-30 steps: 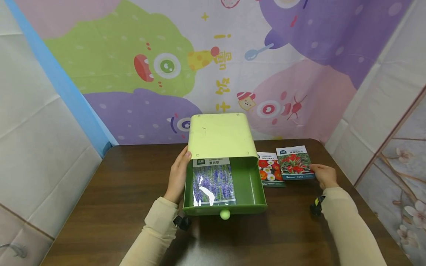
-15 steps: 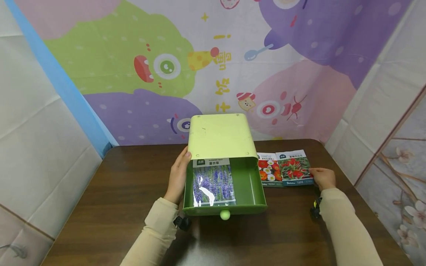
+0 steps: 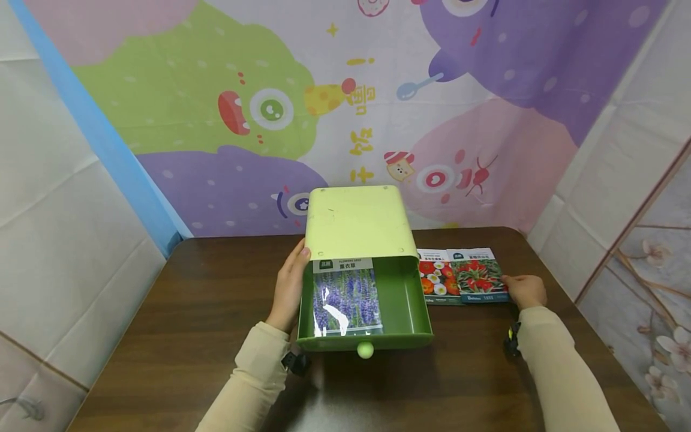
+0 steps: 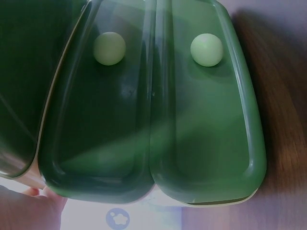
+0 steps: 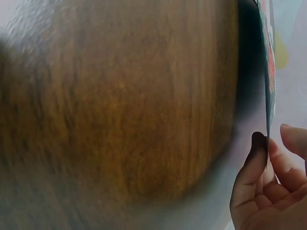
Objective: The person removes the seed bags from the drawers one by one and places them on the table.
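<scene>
A light green cabinet (image 3: 358, 222) stands mid-table, its top green drawer (image 3: 399, 300) pulled out with a purple-flower seed packet (image 3: 348, 300) lying in its left part. My left hand (image 3: 288, 288) rests against the cabinet's left side; in the left wrist view only part of that hand (image 4: 29, 208) shows, beside two drawer fronts with round knobs (image 4: 207, 50). My right hand (image 3: 526, 291) pinches the right edge of a red-flower packet (image 3: 478, 277), which overlaps a packet with red and white flowers (image 3: 438, 281). In the right wrist view, that hand (image 5: 271, 182) holds the packet edge-on (image 5: 269, 81).
The dark wooden table (image 3: 205, 336) extends around the cabinet. Behind it hangs a cartoon-printed cloth (image 3: 216, 108), with a pale panel (image 3: 59, 198) at the left and a flower-patterned panel (image 3: 648, 288) at the right.
My right hand has moved the red-flower packet slightly left and down, so it now overlaps the packet beside it and lies straighter. My left hand and the cabinet have stayed put.
</scene>
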The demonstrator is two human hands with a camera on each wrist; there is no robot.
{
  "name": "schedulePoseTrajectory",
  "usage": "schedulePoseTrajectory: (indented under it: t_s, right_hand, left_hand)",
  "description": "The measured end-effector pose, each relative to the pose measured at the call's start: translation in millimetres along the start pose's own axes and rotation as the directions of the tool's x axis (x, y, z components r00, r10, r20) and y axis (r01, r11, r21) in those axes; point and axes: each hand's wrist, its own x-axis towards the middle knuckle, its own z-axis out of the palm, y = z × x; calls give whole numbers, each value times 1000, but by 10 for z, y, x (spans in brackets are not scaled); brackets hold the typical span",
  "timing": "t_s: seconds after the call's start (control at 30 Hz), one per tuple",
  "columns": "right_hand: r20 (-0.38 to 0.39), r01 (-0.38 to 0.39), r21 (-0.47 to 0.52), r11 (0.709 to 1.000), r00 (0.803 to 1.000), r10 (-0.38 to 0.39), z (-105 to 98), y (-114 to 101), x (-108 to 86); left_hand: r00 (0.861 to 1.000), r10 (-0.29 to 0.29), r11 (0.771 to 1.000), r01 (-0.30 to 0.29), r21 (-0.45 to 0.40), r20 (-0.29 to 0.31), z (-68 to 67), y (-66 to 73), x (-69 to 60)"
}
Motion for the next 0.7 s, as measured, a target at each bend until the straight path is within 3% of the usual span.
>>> schedulePoseTrajectory:
  t_s: [0.3,0.7]
  right_hand:
    - [-15,24,-87,996,1000,-25,-26,15,-2]
    - [-16,34,-83,996,999,-36,-65,0,-25]
  left_hand:
    - [1000,2,1000,-2,-8,2,8,-8,-5]
    - [1000,-9,1000,9,-14,5,11,6,-11]
